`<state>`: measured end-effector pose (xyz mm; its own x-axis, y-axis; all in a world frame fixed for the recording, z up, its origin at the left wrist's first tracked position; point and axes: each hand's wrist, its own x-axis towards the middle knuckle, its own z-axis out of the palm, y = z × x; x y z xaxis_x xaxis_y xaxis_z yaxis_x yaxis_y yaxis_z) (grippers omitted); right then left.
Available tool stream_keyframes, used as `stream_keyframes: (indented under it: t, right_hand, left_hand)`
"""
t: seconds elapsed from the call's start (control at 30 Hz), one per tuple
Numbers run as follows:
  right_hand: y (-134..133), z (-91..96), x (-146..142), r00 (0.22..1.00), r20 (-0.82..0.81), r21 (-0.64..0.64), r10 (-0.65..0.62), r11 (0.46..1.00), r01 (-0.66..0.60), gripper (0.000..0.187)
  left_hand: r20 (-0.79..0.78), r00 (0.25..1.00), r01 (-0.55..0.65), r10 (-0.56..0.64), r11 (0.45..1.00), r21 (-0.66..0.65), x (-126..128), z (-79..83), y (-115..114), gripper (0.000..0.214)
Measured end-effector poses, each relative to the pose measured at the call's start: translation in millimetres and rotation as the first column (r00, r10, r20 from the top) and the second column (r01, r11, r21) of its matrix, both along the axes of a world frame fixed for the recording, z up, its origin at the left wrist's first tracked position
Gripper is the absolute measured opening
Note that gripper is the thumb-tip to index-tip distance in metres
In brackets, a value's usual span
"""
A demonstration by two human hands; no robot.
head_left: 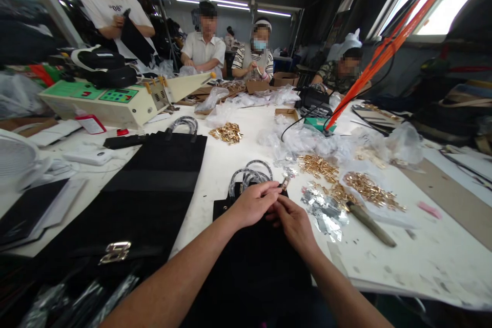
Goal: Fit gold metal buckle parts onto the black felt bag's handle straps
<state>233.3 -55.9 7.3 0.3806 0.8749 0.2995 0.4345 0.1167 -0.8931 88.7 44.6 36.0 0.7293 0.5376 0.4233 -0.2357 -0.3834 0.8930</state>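
Small silver metal fitting point(285, 182): pinched in my left hand's point(251, 206) closed fingertips, above the black fabric bag point(253, 261) that lies under both hands. Right hand point(295, 223): fingers curled just below the fitting; what they grip I cannot tell. Step, as I judge it: seating hardware, which calls for fine alignment. To the right: crumpled silver foil scraps point(325, 210), heaps of gold metal clasps point(371, 189), olive-handled tool point(371, 224), all near enough to snag.

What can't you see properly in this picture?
- Head view: the small metal part is too small to make out, and it is unclear whether the left hand or the right hand pinches it.
- Head view: the black bag is partly hidden by the hands and cut off by the bottom edge.
- Head view: the machine panel lettering is too small to read.
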Motion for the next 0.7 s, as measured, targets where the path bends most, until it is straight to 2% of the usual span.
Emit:
stream_keyframes:
  t: [0.07,0.1,0.17,0.23,0.3,0.4,0.53,0.63,0.7]
  right_hand:
    - [4,4.8,6,0.995,-0.104,0.028,0.008,1.0,-0.005,0.063]
    - [5,6.9,9,0.991,-0.136,0.036,0.01,0.999,-0.005,0.064]
    - [7,9.7,15,0.988,-0.153,0.025,0.006,1.0,-0.002,0.065]
    - [9,10.5,20,0.994,-0.111,-0.005,-0.015,1.0,0.014,0.066]
    - [11,10.5,23,0.999,-0.032,-0.022,-0.031,0.999,0.03,0.062]
    - [10,13.0,24,0.986,0.165,-0.011,-0.026,1.0,0.028,0.058]
    - [-1,25.7,19,0.891,0.449,-0.013,-0.066,0.997,0.08,0.035]
    - [-13,36.5,15,0.874,0.476,-0.017,-0.101,0.992,0.125,0.027]
    - [-20,40.0,13,0.89,0.437,-0.003,-0.129,0.989,0.145,0.031]
  left_hand:
    - [0.011,0.991,-0.135,0.134,0.986,0.093,0,-3.9,3,0.047]
    - [-0.003,0.97,-0.238,0.243,0.955,0.18,0,-7.2,4,0.043]
    - [-0.052,0.894,-0.391,0.444,0.833,0.391,-1,-16.1,6,0.038]
    - [-0.091,0.834,-0.411,0.544,0.724,0.553,-1,-25.7,9,0.038]
    - [-0.12,0.82,-0.377,0.56,0.685,0.624,-1,-31.9,10,0.039]
    - [-0.158,0.815,-0.354,0.558,0.695,0.626,2,-30.7,12,0.042]
    - [-0.219,0.814,-0.365,0.537,0.768,0.527,3,-15.6,12,0.08]
    - [-0.262,0.815,-0.367,0.516,0.811,0.456,-1,-3.4,11,0.088]
    - [-0.278,0.815,-0.376,0.508,0.829,0.413,-4,2.7,10,0.082]
